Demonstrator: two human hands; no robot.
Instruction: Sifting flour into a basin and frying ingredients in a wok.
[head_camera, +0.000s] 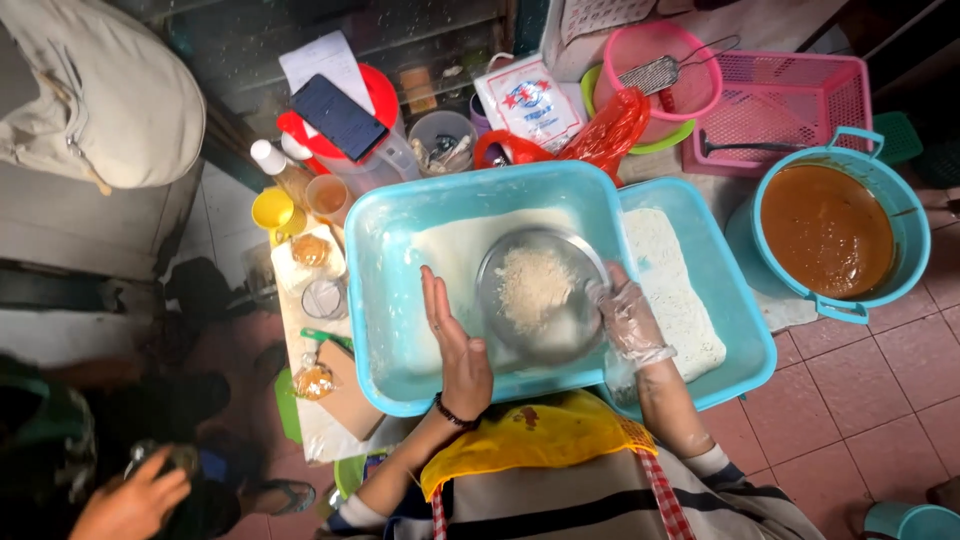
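Sieve (540, 293): round metal, holding pale crumbly flour over blue tub (395, 300)
Right hand (626, 318): gloved, gripping sieve rim
Left hand (452, 340): bare, flat, fingers together, patting sieve's side

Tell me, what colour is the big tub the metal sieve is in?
Light blue tub, seen best in the head view, under the round metal sieve.

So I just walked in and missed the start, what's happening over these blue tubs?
A person in a yellow apron holds a round metal sieve of coarse flour over a light blue tub that has white flour in the bottom. The right hand, in a clear plastic glove, grips the sieve's rim. The bare left hand is held flat and open beside its other edge. A second blue tub of flour sits alongside, and a blue pot of brown sauce stands to the right.
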